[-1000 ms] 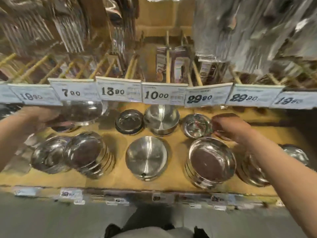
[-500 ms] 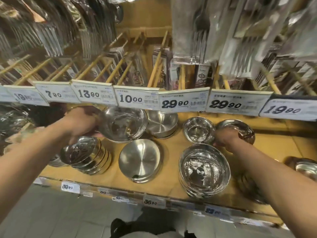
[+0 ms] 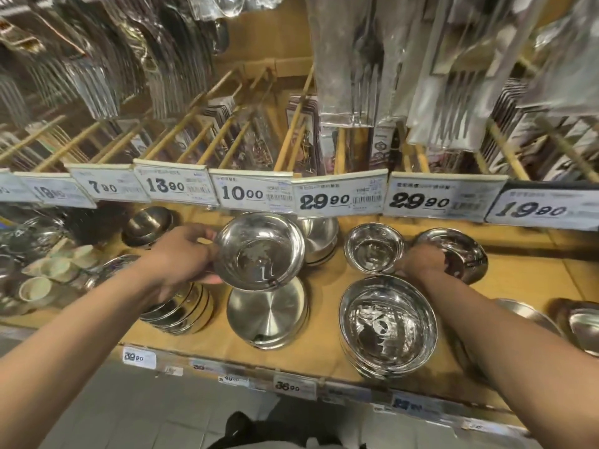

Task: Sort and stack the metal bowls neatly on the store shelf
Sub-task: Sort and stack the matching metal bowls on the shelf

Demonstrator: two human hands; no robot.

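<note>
My left hand point(image 3: 181, 254) grips the rim of a shiny metal bowl point(image 3: 259, 251) and holds it in the air above a flat steel pan point(image 3: 267, 314) on the wooden shelf point(image 3: 525, 280). My right hand point(image 3: 421, 262) holds the near edge of a tilted metal bowl point(image 3: 460, 254) at the back right. A small bowl point(image 3: 374, 247) stands just left of that hand. A stack of large bowls point(image 3: 389, 322) sits in front of it. Another stack of bowls point(image 3: 319, 238) stands behind the held bowl.
A leaning stack of shallow bowls point(image 3: 181, 311) lies under my left forearm. A dark bowl point(image 3: 147, 223) sits at the back left, small white cups point(image 3: 52, 270) further left. More dishes point(image 3: 583, 325) sit at the right edge. Price tags point(image 3: 337, 197) overhang the shelf; packaged cutlery hangs above.
My left hand has carried its bowl rightward from the back left to above the flat pan. My right hand stays on the tilted bowl at the back right.
</note>
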